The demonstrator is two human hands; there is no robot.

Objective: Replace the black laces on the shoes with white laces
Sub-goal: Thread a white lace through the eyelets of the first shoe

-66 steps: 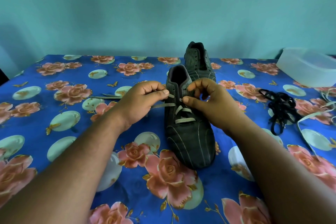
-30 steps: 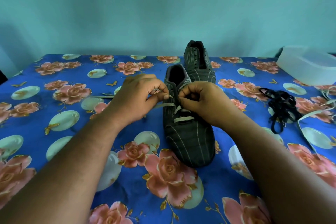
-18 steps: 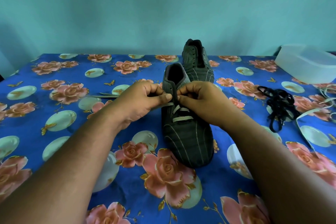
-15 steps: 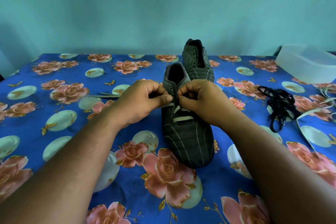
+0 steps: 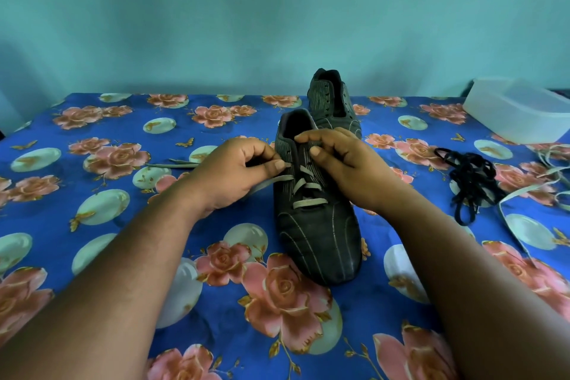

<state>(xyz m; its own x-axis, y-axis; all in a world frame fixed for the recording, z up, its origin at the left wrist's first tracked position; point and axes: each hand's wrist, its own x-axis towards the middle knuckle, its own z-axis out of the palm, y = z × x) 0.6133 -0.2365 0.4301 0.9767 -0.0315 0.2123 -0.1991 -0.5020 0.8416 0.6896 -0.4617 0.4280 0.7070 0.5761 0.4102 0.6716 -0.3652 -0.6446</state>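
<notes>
A dark striped shoe [image 5: 317, 234] lies toe toward me in the middle of the table, with a white lace [image 5: 308, 193] crossed through its lower eyelets. My left hand [image 5: 234, 173] pinches the lace's tip at the shoe's left eyelet row. The lace's other end [image 5: 172, 165] trails away on the cloth to the left. My right hand [image 5: 342, 163] grips the shoe's tongue and right flap with curled fingers. A second dark shoe [image 5: 331, 102] with bare eyelets stands behind the first.
A heap of black laces [image 5: 468, 182] lies on the flowered blue cloth [image 5: 92, 225] at the right. Another white lace [image 5: 524, 191] runs beside it. A translucent plastic box [image 5: 518, 114] sits at the back right, against the teal wall.
My left hand pushed the lace tip to the shoe's left eyelet row. My right hand opened a little and moved up along the tongue. The shoe has not shifted.
</notes>
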